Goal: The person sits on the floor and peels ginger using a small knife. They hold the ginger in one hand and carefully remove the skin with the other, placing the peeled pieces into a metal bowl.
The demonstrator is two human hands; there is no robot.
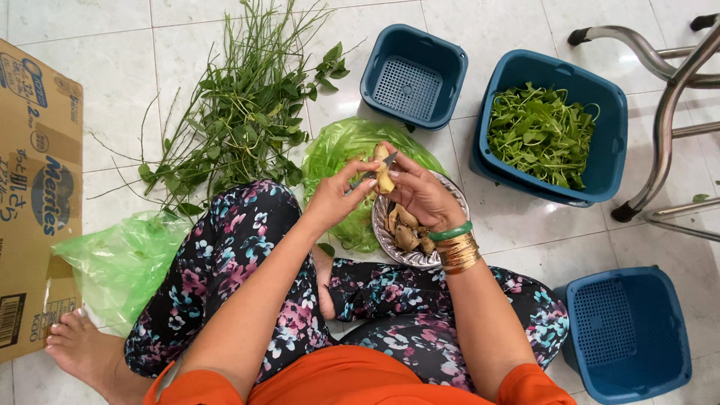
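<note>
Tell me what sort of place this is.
Probably a home kitchen floor: white floor tiles, blue baskets, one holding picked greens, leafy stems piled loose, and ginger being peeled over a metal plate.

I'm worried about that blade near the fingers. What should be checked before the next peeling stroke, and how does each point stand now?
1. Left hand grips the knife: ok.
2. Right hand holds the ginger piece firmly: ok.
3. Right fingers out of the blade's path: cannot tell.
4. Metal plate below to catch peelings: ok.
5. More ginger waiting on the plate: ok.
</note>
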